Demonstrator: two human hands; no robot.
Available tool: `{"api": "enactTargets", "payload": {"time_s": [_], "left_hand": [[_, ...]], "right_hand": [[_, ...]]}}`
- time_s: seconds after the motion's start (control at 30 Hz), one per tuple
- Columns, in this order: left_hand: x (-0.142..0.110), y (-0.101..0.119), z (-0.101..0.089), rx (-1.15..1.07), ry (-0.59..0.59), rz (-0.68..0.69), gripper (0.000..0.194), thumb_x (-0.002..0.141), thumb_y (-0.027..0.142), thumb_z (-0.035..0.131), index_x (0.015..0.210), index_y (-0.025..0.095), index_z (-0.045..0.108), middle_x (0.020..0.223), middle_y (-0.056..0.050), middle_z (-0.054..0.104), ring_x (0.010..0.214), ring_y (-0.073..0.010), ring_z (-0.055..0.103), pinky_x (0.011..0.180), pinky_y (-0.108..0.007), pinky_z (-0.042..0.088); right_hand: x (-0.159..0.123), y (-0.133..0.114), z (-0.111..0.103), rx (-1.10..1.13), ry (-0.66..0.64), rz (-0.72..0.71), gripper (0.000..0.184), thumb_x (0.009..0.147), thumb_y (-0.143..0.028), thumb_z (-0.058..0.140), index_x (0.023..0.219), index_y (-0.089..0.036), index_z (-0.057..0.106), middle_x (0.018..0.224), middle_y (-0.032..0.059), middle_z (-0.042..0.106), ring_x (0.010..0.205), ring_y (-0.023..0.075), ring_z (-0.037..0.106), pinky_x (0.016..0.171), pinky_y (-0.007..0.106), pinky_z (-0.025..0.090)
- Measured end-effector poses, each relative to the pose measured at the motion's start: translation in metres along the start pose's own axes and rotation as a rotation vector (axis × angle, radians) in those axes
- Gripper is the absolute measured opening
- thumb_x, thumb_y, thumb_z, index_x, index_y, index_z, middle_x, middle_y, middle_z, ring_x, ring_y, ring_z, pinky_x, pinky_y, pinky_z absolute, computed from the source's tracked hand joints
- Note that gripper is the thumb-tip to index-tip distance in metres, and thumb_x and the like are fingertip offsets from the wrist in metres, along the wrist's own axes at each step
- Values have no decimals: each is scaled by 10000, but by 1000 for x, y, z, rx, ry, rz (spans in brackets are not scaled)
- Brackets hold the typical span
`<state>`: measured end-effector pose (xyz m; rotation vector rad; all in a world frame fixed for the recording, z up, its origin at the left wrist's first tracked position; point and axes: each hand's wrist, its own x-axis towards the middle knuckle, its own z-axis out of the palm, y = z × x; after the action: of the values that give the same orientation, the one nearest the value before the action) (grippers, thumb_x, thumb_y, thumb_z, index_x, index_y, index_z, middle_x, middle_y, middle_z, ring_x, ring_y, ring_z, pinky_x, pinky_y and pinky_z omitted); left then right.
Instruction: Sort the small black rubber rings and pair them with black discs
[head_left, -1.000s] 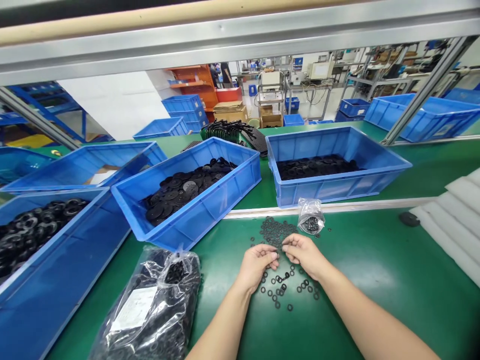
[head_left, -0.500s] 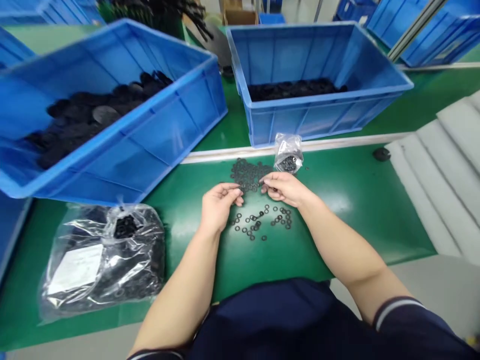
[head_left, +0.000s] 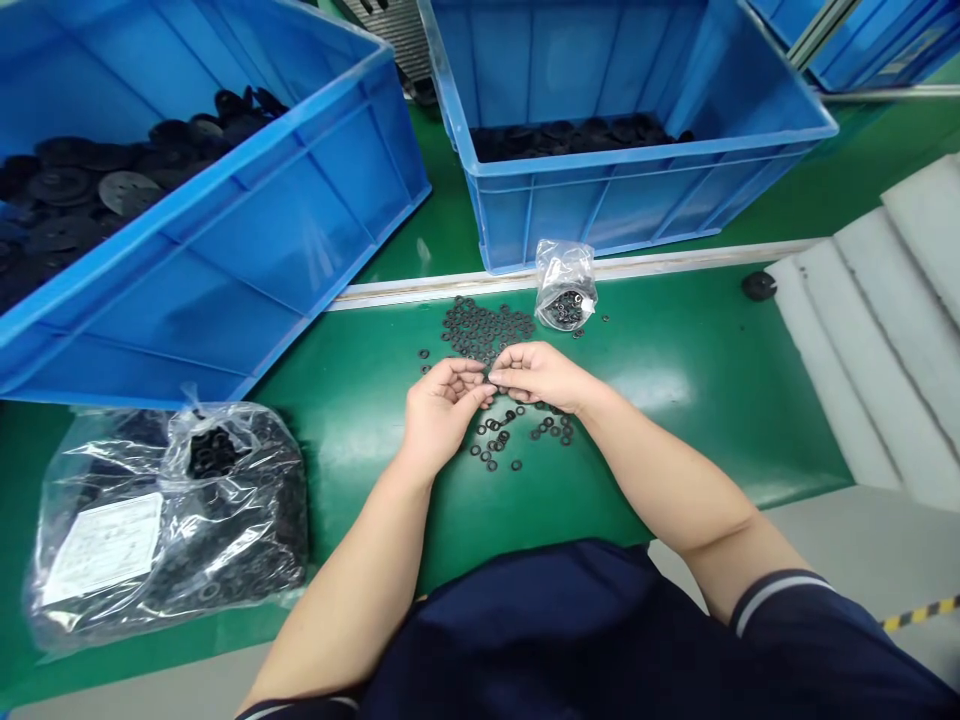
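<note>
Black rings (head_left: 487, 325) sit clustered on the green desk (head_left: 660, 430), more strewn nearer me! My left fingers (head_left: 463, 366) and right fingers (head_left: 514, 379) curl almost closed, tips nearly meeting; whether they pinch one, I can't tell. Light, steady contact should avoid scattering the rest.

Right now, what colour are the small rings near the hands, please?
The small rings are black; see the head view.

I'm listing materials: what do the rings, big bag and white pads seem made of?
Rings: perhaps rubber or plastic, being dull black.
Big bag: likely plastic film, being clear with glossy creases.
White pads: possibly foam, being matte and soft-edged.
</note>
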<state>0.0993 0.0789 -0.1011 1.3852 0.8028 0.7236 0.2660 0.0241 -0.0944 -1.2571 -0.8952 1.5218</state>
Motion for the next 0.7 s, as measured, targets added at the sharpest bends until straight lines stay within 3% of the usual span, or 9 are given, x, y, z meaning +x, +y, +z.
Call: {"api": "enactTargets", "payload": {"time_s": [0.1, 0.2, 0.43, 0.53, 0.7], "left_hand": [[-1, 0, 0, -4, -25, -17, 355, 681, 292, 764, 976, 160, 616, 718, 1, 657, 615, -120, 622, 654, -283, 541], [0, 0, -2, 83, -19, 1, 250, 718, 292, 729, 908, 155, 642, 689, -5, 653, 603, -119, 611, 646, -274, 527], [14, 3, -28, 227, 253, 118, 145, 762, 273, 660, 849, 162, 630, 704, 0, 624, 599, -103, 571, 613, -236, 473], [19, 1, -39, 346, 316, 128, 113, 768, 260, 636, 820, 160, 645, 718, -9, 629, 624, -113, 569, 635, -243, 462], [25, -6, -51, 665, 365, 133, 94, 765, 243, 623, 783, 177, 688, 730, -30, 649, 656, -156, 565, 707, -301, 458]], "right_hand": [[1, 2, 3, -9, 10, -13, 217, 769, -326, 701, 758, -136, 597, 509, -52, 524, 421, 38, 411, 373, 140, 306], [2, 3, 3, 12, 31, -1, 169, 769, -280, 685, 763, -135, 600, 510, -50, 530, 417, 39, 413, 370, 140, 305], [6, -3, -21, 295, 141, 38, 145, 722, -121, 652, 849, -120, 584, 778, 60, 683, 590, 98, 586, 483, 197, 438], [5, -3, -30, 316, 133, 58, 183, 763, -171, 669, 915, -109, 587, 811, 86, 697, 543, 75, 538, 445, 183, 388], [5, -1, -30, 282, 109, 43, 257, 734, -257, 745, 897, -118, 603, 715, 48, 669, 456, 48, 454, 365, 160, 264]]}}
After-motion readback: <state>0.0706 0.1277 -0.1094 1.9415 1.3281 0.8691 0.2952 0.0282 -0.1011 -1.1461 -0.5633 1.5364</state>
